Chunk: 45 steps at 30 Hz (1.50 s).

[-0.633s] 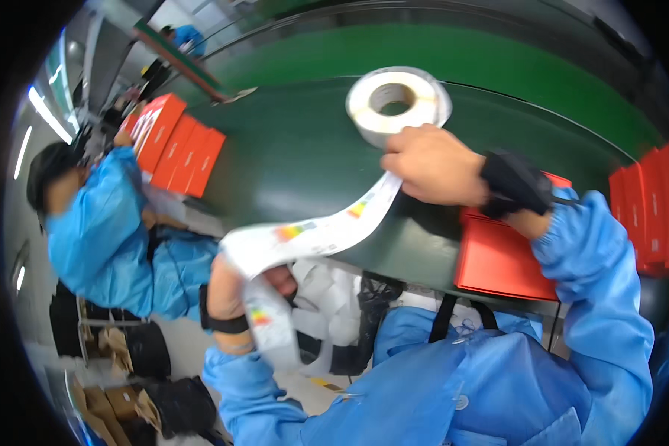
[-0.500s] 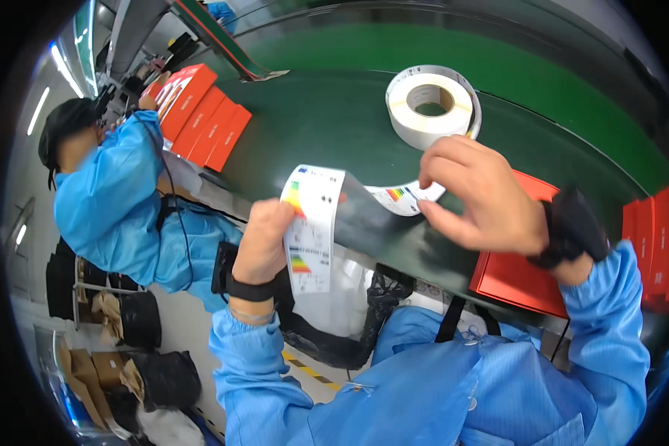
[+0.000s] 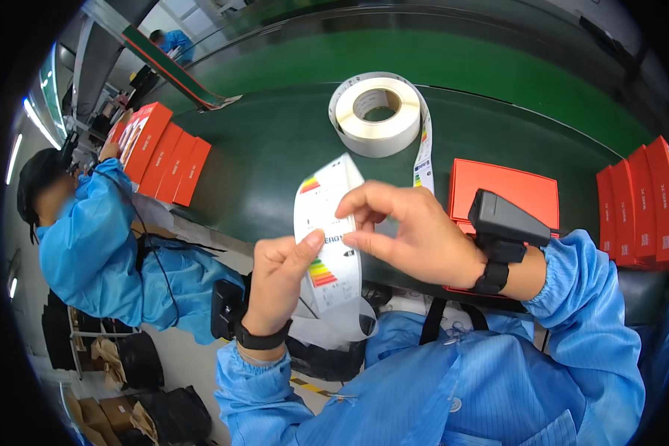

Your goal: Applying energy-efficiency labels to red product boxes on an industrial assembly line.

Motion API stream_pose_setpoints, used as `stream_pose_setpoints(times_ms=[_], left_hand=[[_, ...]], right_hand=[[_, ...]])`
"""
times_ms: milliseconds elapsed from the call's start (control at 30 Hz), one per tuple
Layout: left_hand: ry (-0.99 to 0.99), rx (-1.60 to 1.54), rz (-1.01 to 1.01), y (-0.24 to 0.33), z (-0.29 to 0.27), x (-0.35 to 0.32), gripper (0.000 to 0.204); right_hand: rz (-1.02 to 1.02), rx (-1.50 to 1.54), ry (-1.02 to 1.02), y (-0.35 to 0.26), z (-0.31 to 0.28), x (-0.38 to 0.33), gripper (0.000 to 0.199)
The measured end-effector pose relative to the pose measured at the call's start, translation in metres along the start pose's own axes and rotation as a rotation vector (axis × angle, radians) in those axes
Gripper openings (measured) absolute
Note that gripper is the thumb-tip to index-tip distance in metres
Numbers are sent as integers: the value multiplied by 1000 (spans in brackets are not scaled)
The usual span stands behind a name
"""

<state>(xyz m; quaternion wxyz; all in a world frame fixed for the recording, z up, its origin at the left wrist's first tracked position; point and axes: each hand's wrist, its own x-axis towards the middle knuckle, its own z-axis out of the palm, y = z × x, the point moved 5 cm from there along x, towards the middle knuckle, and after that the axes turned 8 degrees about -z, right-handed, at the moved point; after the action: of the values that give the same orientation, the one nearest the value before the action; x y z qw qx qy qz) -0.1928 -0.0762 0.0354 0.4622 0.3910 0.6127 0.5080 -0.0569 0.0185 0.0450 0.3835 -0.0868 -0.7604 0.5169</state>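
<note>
A strip of white labels (image 3: 327, 201) with coloured bar charts rises in front of me, its translucent backing (image 3: 342, 323) curling below. My left hand (image 3: 279, 279) is closed on its left edge, thumb on the printed face. At the strip's right edge is my right hand (image 3: 416, 234), its thumb and index fingertips apart and close to the labels. Whether they touch the strip is hard to tell. Beyond, the label roll (image 3: 377, 126) lies on the green work surface (image 3: 253, 163), its loose tail running down behind my right hand.
A flat red box (image 3: 502, 186) lies partly behind my right wrist. More red boxes stand in rows at the right (image 3: 639, 208) and at the left (image 3: 163, 160). A co-worker in blue (image 3: 89, 238) is at the left. A black-rimmed bin (image 3: 323, 360) sits below the table edge.
My right hand has moved left, from the strip's tail near the roll to the edge of the length in my left hand. The view has shifted, and more of the flat red box shows.
</note>
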Motion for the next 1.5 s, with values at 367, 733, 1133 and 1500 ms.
stream_pose_setpoints(times_ms=[367,733,1133,1500], left_hand=[[-231,-552,-391,-24,50,3,33],[-286,-568,-444,-17,76,19,38],[-215,-374,46,20,18,93,49],[-234,-499,-332,-87,94,82,33]], right_hand=[[-187,-395,-50,-8,-26,-41,24],[-497,-671,62,-51,-46,-66,23],[295,113,-16,-7,-172,-59,37],[445,-524,-495,62,-140,-33,63]])
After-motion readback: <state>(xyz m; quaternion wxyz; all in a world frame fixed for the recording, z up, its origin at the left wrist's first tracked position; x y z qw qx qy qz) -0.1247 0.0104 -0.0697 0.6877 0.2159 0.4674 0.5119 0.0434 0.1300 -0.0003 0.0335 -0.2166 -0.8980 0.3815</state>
